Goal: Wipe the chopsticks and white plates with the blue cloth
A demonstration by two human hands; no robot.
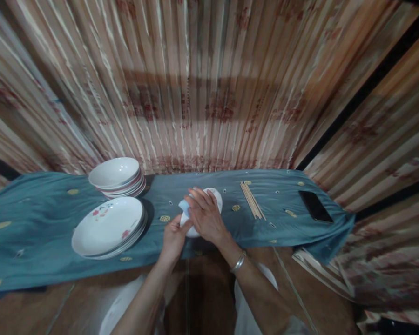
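Observation:
A small white dish (218,199) is in front of me at the table's near middle, largely covered by my hands. My left hand (173,236) grips its near left edge, thumb on top. Over the dish lies my right hand (205,215), its fingers bent around a pale blue cloth (184,206) pressed against the surface. Part of the cloth pokes out to the left of the fingers; the rest is hidden beneath them. A silver bracelet (238,262) circles my right wrist.
Stacked floral plates (108,225) and stacked bowls (114,173) stand to the left on the teal tablecloth (31,232). Several chopsticks (252,201) lie right of my hands, with a black phone (314,206) farther right. A pleated curtain (209,93) hangs behind the table.

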